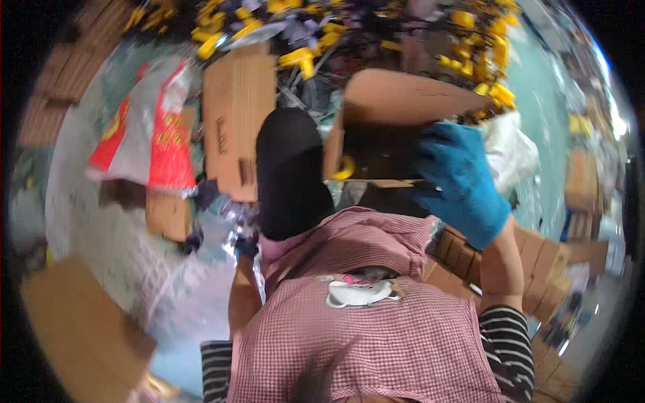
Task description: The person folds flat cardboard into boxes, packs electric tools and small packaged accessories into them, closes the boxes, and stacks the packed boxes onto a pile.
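Right hand [463,181] curling fingers at open carton [390,114], right side, perhaps steadying, clamp unclear; left hand [247,246] hanging leftward, fingers indiscernible.

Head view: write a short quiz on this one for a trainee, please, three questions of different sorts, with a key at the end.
1. What colour is the glove on the person's right hand?
2. True or false: in the picture, the red-and-white sack lies to the right of the open cardboard box.
3. Which bright colour stands out in the heap of parts at the top of the picture?
A) pink
B) yellow
C) orange

Key: 1. Blue. 2. False; the sack lies to the left of the box. 3. B.
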`<state>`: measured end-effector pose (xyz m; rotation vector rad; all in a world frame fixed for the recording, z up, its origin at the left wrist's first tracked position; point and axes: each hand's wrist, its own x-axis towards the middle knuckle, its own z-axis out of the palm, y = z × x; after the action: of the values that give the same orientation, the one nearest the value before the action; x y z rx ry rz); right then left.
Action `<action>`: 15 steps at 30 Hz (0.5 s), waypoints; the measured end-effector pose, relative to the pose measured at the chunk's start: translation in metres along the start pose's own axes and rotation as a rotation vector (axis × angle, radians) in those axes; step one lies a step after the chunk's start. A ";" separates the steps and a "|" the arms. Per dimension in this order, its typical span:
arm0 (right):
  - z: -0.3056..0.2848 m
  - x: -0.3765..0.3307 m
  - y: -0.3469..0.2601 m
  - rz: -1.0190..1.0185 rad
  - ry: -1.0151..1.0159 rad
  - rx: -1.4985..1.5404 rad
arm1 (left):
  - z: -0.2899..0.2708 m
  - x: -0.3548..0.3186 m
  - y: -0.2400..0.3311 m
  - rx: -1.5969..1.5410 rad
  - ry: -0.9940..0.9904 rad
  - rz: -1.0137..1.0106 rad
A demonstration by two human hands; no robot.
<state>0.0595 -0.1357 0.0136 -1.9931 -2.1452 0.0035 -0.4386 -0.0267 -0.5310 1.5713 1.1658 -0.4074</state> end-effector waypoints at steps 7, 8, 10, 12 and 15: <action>-0.004 -0.028 -0.005 0.126 0.050 0.036 | -0.113 -0.034 0.198 -0.846 0.567 0.426; -0.002 -0.036 -0.003 0.136 0.066 0.013 | -0.125 -0.072 0.276 -1.254 0.575 0.625; 0.001 -0.037 -0.004 0.111 0.091 0.017 | -0.154 -0.180 0.385 -0.508 0.966 0.711; -0.006 -0.034 -0.011 0.178 0.151 0.116 | -0.165 -0.233 0.432 -0.401 1.064 1.044; -0.011 -0.050 -0.007 0.221 0.324 0.141 | -0.166 -0.268 0.506 0.000 0.923 1.497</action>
<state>0.0578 -0.1876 0.0180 -1.9812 -1.6756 -0.1216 -0.1904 0.0296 0.0081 2.2026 0.2652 1.3890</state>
